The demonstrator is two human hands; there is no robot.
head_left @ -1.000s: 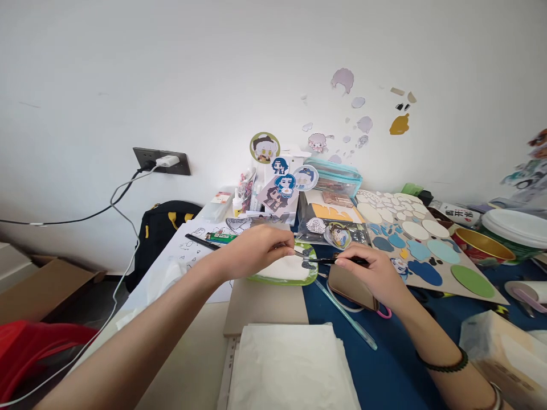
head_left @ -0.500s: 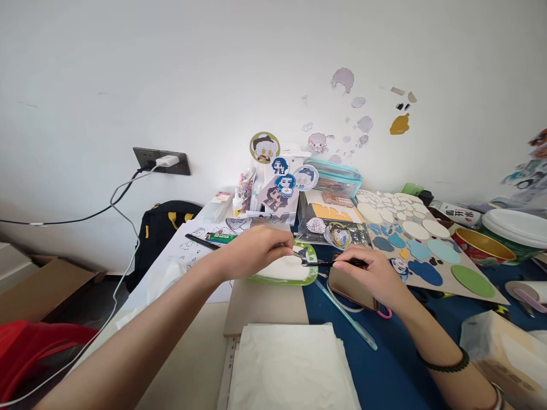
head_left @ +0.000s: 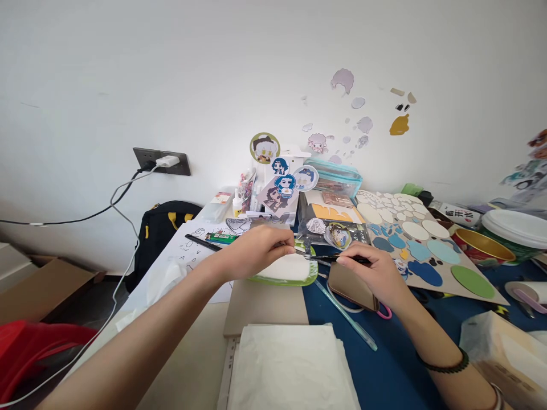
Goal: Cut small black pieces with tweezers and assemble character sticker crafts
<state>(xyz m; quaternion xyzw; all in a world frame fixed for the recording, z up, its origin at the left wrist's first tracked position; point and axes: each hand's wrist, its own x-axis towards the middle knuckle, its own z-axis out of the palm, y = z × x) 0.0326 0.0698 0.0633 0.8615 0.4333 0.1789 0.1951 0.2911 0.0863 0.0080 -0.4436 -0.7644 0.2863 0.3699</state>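
Left hand (head_left: 256,250) pinches thin tool (head_left: 301,252); right hand (head_left: 376,273) grips black tool (head_left: 327,258). Tips nearly meet over green-rimmed dish (head_left: 287,281), near its right edge; contact unclear. Dish sits at far edge of beige board (head_left: 267,307).

the table (head_left: 384,370), blue at right and pale at left, has a beige board (head_left: 265,307) on the near side of the left hand (head_left: 260,247), drawn-on white paper (head_left: 164,265) left of that hand, a teal pen (head_left: 352,323) nearer than the right hand (head_left: 370,270), and a sheet of coloured cut-outs (head_left: 447,279) right of it.
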